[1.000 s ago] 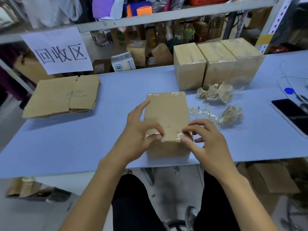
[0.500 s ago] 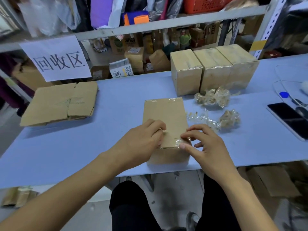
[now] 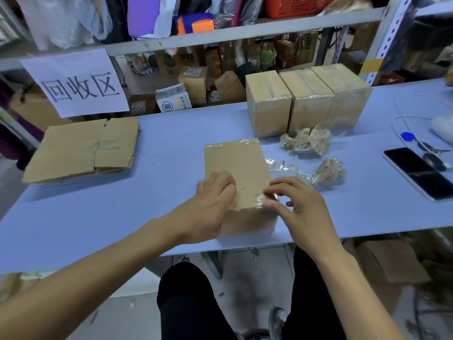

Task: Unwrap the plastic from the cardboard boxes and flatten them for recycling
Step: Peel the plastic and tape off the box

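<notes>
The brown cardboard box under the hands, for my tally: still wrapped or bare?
Still wrapped: glossy clear film covers the brown cardboard box.

From my remote seat the light reads even and cool, coming from overhead, so the pale blue tabletop [image 3: 103, 217] shows only soft shadows, the clearest beneath the flattened brown cardboard stack [image 3: 81, 149] at 10 o'clock. Small glints sparkle on the crumpled clear plastic wads [image 3: 306, 141] at 2 o'clock. The wide lens bows the grey metal shelf rail [image 3: 245, 33] at 12 o'clock, and the edges smear, worst at 5 o'clock.
</notes>
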